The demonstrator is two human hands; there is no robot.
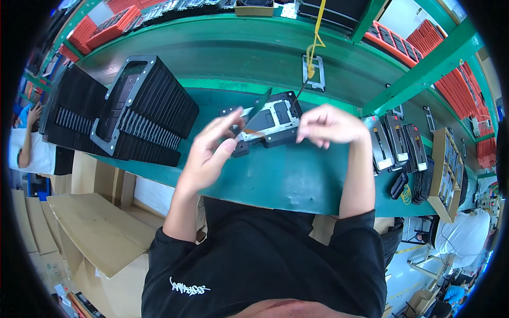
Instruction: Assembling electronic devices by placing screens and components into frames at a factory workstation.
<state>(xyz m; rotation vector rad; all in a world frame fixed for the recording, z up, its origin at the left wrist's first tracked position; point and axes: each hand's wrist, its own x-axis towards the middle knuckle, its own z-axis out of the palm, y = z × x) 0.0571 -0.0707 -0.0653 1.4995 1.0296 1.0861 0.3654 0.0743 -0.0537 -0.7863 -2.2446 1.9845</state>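
My left hand (212, 148) pinches a thin dark panel (260, 108) by its lower end, tilted up and seen nearly edge-on. Behind it, a black fixture block (281, 139) lies on the green bench, with a silver metal device frame (278, 117) seated in it. A short orange-brown strip (255, 132) shows beside the panel's lower end; what it joins is unclear. Over the fixture's right end, my right hand (330, 126) has its fingers curled together. Whatever those fingertips may hold is too small to make out.
Tall stacks of black trays (154, 100) stand on the left. A yellow cord (318, 40) hangs above another metal frame (314, 71) on the far strip. At right are dark flat devices (395, 140) and a cardboard box (446, 175). A green post (424, 69) slants across the right.
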